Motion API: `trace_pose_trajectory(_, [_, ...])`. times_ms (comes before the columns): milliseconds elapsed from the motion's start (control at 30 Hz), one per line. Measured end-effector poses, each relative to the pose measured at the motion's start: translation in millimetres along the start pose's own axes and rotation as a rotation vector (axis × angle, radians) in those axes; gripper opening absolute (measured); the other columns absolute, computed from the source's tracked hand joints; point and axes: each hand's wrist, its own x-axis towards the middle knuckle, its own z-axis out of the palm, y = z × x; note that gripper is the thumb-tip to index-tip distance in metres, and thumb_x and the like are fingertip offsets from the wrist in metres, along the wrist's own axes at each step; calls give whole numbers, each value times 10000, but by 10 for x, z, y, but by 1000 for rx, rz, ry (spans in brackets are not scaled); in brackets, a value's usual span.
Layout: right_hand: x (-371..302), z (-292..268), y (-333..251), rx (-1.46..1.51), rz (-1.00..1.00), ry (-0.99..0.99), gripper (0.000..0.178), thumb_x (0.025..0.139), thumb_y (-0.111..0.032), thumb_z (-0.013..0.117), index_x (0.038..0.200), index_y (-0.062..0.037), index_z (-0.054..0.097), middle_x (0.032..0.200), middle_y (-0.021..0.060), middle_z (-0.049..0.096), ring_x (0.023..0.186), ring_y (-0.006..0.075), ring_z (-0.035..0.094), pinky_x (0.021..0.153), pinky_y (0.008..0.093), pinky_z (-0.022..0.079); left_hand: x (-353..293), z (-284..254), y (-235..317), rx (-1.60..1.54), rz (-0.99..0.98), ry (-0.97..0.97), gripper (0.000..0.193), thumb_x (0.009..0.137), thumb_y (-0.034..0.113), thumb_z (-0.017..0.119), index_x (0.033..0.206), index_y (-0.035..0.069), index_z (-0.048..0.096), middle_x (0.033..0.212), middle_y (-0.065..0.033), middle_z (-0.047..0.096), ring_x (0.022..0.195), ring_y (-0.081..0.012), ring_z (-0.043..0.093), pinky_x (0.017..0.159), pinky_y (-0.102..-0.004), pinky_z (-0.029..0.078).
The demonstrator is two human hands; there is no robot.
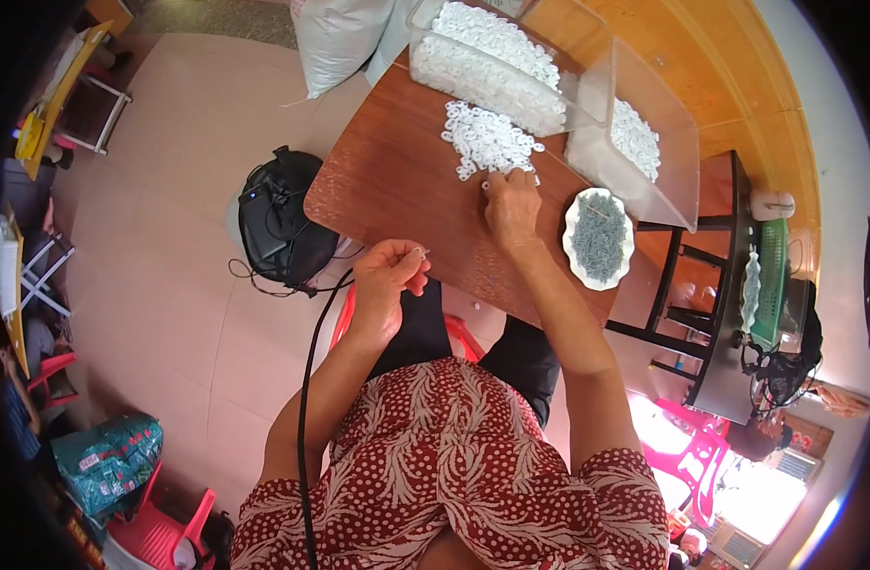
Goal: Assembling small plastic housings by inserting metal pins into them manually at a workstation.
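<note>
From the head view I see my left hand (389, 269) raised just off the near edge of the brown wooden surface (387, 180), its fingers curled in and pinched together on a small thin metal piece (422, 252) that pokes out at the fingertips; it is too small for me to say more about it. My right hand (511, 204) lies palm down on the surface, fingers stretched forward and mostly flat, the fingertips touching the near edge of a loose heap of small white rings (485, 139); I cannot tell whether it has one pinched. Just beyond that heap stands a clear plastic tub (482, 66) filled with more of the same white pieces, and beside it to the right a second clear tub (644, 152) with a thinner layer of them. Just right of my right hand sits a white scalloped dish (598, 237) holding a mound of small grey metal bits. On the floor to the left of the surface lies a black bag (281, 220), and a black cable (307, 399) runs down past my left forearm.
</note>
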Motion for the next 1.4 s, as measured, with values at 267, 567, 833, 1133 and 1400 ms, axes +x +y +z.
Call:
trace_pose_trajectory(267, [-209, -178, -153, 159, -37, -22, 105, 730, -91, 669, 795, -66, 590, 715, 80, 568, 670, 244, 553, 563, 363, 446, -53, 53, 74, -28, -47, -37, 116, 852, 86, 617, 902, -18, 609, 755, -106, 644, 552, -137, 599, 464, -236, 460])
trace_pose_trajectory(567, [-315, -871, -531, 1654, 933, -502, 117, 789, 49, 617, 900, 17, 631, 767, 27, 623, 638, 59, 539, 543, 176, 408, -181, 202, 162, 9, -29, -35, 147, 842, 64, 619, 954, -31, 612, 762, -111, 647, 569, -138, 607, 467, -230, 464])
trace_pose_trajectory(833, [-324, -1021, -610, 1843, 1000, -586, 121, 808, 12, 614, 927, 33, 616, 879, 106, 638, 783, 166, 624, 731, 293, 528, -285, 248, 181, 69, 38, -48, 170, 842, 70, 622, 974, -36, 614, 770, -108, 650, 581, -129, 605, 476, -217, 461])
trace_pose_trajectory(1133, [-352, -977, -678, 1862, 981, -539, 126, 807, 3, 627, 927, 40, 615, 855, 100, 641, 759, 161, 627, 697, 269, 527, -312, 242, 169, 138, 92, -41, 155, 845, 67, 614, 963, -33, 608, 775, -98, 644, 594, -118, 600, 480, -203, 446])
trace_pose_trajectory(1400, [-342, -987, -741, 1791, 892, -486, 112, 809, 23, 618, 920, 35, 630, 832, 83, 644, 705, 118, 603, 624, 222, 499, -314, 237, 158, 165, 111, -4, 139, 854, 63, 601, 960, -26, 609, 775, -86, 640, 600, -109, 590, 496, -196, 444])
